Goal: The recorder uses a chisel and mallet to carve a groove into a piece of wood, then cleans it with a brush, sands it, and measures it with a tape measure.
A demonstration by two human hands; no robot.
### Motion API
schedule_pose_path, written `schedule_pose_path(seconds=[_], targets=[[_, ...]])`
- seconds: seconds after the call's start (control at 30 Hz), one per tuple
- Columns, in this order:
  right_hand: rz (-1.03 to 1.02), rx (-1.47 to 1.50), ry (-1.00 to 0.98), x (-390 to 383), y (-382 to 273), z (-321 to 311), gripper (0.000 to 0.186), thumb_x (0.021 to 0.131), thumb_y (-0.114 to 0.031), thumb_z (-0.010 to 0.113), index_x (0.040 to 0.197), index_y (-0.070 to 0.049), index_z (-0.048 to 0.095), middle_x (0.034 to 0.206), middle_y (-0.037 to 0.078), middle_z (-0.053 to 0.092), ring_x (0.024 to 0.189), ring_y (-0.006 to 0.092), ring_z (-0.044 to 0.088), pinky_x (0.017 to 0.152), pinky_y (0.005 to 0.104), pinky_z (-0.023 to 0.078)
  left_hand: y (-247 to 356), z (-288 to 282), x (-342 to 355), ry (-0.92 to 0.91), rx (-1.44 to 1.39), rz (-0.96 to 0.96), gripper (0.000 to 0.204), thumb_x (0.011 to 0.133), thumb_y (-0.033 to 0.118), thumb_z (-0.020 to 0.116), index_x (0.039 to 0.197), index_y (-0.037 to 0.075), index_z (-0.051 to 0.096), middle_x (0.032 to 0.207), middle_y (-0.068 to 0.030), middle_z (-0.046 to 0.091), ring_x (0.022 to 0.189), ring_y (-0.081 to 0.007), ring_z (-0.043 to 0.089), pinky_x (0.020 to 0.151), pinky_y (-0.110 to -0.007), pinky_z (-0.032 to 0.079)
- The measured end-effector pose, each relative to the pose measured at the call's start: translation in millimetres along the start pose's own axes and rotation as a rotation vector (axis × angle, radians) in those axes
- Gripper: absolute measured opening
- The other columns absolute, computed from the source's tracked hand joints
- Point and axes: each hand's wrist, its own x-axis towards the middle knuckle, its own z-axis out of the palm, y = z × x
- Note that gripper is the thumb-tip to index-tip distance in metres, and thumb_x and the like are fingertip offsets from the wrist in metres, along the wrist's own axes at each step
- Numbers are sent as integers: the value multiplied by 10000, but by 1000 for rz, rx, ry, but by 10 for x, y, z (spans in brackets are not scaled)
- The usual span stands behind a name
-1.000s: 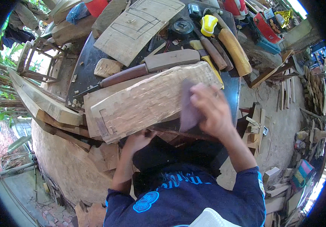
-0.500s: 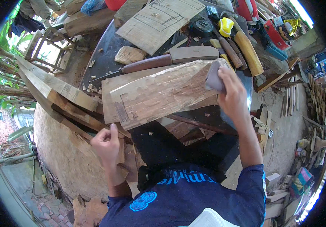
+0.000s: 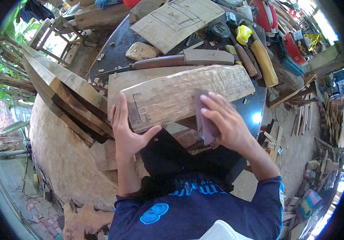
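A pale wooden board (image 3: pixel 172 96) with rows of chisel-like facets lies slanted before me, over a flatter plank (image 3: pixel 115 86). At its left end stands my left hand (image 3: pixel 127 134), thumb and fingers spread around the near corner. My right hand (image 3: pixel 230 124) holds a folded grey-purple sheet of sandpaper (image 3: pixel 206 120) at the board's near edge, right of the middle. The sheet overlaps that edge and hangs partly below it; firm contact is hard to tell. Just beyond the board rests a long tool with a brown wooden handle (image 3: pixel 160 62) and a flat grey-brown section.
The dark table (image 3: pixel 116 44) carries a board with pencil lines (image 3: pixel 180 22), a wood chunk (image 3: pixel 142 52), a tape measure (image 3: pixel 220 31), a yellow object (image 3: pixel 244 35) and several wooden handles (image 3: pixel 264 64). Long curved timbers (image 3: pixel 66 86) lean at the left.
My right hand brought the sandpaper from the board's far right end down and left to its near edge. My left hand opened and moved up to the left end.
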Motion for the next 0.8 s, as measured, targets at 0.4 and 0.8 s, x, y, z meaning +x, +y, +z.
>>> schedule_pose_path(seconds=[0.4, 0.8], targets=[[-35, 51, 60, 208, 328, -23, 652, 594, -8, 707, 1220, -12, 523, 1353, 200, 505, 1254, 375, 492, 1073, 450, 394, -12, 158, -65, 25, -32, 7, 1208, 591, 610, 806, 1436, -90, 301, 1432, -261, 420, 1332, -331, 429, 1139, -474, 176], [61, -132, 52, 626, 296, 90, 666, 654, 88, 610, 1302, 13, 476, 1344, 223, 498, 1290, 372, 457, 1076, 448, 396, 16, 133, -30, 15, 70, 23, 1304, 593, 634, 793, 1490, -57, 145, 1445, -237, 392, 1319, -337, 407, 1119, -486, 160]])
